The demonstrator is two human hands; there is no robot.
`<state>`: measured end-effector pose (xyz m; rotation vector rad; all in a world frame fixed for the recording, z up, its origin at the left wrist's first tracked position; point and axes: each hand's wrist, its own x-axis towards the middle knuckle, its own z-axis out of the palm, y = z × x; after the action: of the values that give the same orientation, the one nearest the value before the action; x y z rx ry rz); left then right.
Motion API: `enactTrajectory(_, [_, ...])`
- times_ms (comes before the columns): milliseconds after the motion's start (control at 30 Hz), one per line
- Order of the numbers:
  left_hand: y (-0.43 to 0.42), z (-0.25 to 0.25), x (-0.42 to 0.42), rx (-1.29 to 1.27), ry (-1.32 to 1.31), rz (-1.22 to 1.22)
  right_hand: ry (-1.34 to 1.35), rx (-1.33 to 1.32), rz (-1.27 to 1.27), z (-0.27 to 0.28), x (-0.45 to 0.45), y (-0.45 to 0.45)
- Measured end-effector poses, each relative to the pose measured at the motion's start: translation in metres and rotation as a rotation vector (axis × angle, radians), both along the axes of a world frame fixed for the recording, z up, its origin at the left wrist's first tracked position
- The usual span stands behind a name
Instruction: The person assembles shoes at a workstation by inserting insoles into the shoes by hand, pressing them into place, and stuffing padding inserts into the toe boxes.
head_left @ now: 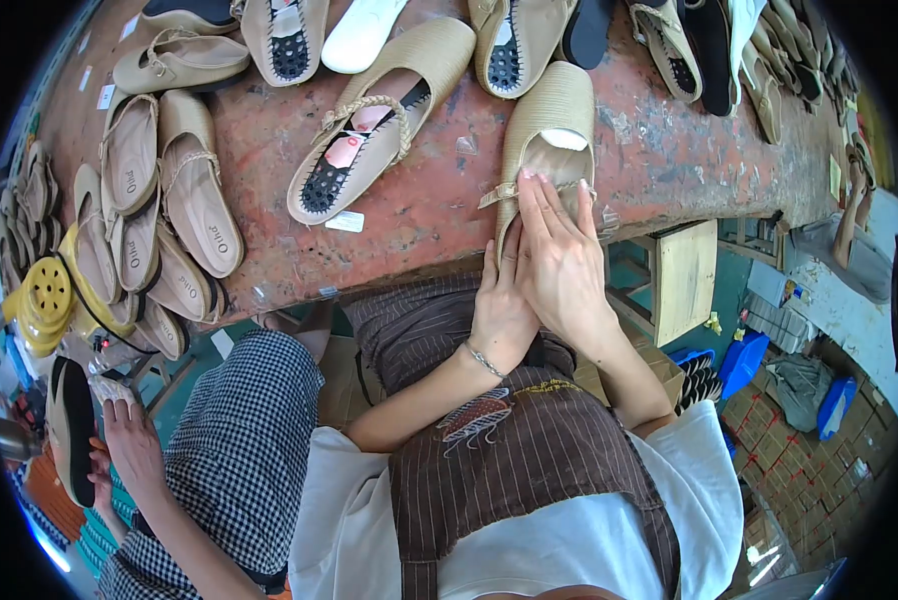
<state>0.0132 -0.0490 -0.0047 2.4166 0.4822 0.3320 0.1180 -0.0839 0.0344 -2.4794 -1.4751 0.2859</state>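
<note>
A beige slip-on shoe (547,110) with a braided strap lies at the table's front edge, toe pointing away from me. My left hand (504,310) holds its heel end, fingers along the left side and the heel mostly hidden. My right hand (566,262) lies over the shoe's opening with fingers stretched flat onto the insole and strap. A white patch shows inside, under the upper. To the left lies another beige shoe (424,60), tilted, with a black perforated heel area visible inside. A small white label (345,222) sits near its heel.
Finished-looking shoes with insoles (201,205) cluster at the left of the worn red table (269,150). More shoes (666,50) line the back. At lower left, a co-worker's hand (134,445) is beside a dark-soled shoe (70,430). A wooden stool (684,280) stands right, below the table.
</note>
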Motion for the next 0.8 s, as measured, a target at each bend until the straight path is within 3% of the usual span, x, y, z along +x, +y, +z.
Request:
enactTrajectory(133, [-0.001,-0.003,-0.005,0.143,0.139,-0.135,-0.120,-0.009,-0.042,-0.009,0.028,0.027])
enactTrajectory(200, [0.002,-0.001,-0.002,0.157,0.161,-0.151,-0.140,-0.251,-0.054,-0.009,0.035,0.041])
enactTrajectory(233, [0.001,-0.003,-0.003,0.166,0.133,-0.129,-0.297,-0.062,-0.025,-0.021,0.030,0.034])
enactTrajectory(333, [-0.001,-0.006,-0.002,0.169,0.125,-0.103,-0.444,-0.023,-0.038,-0.023,0.024,0.032])
enactTrajectory(467, [0.005,0.004,0.001,0.167,0.146,-0.144,-0.277,-0.345,-0.074,-0.015,0.040,0.052])
enactTrajectory(600, [0.002,-0.002,-0.002,0.251,0.234,-0.156,-0.428,-0.007,-0.033,-0.031,0.036,0.042])
enactTrajectory(667, [0.005,0.002,0.001,0.230,0.213,-0.162,-0.373,-0.038,-0.031,-0.030,0.056,0.049])
enactTrajectory(733, [0.008,0.005,0.001,0.223,0.204,-0.153,-0.208,-0.406,-0.018,-0.023,0.063,0.061])
enactTrajectory(800, [0.008,0.005,0.002,0.238,0.234,-0.162,-0.239,-0.309,-0.046,-0.029,0.063,0.059])
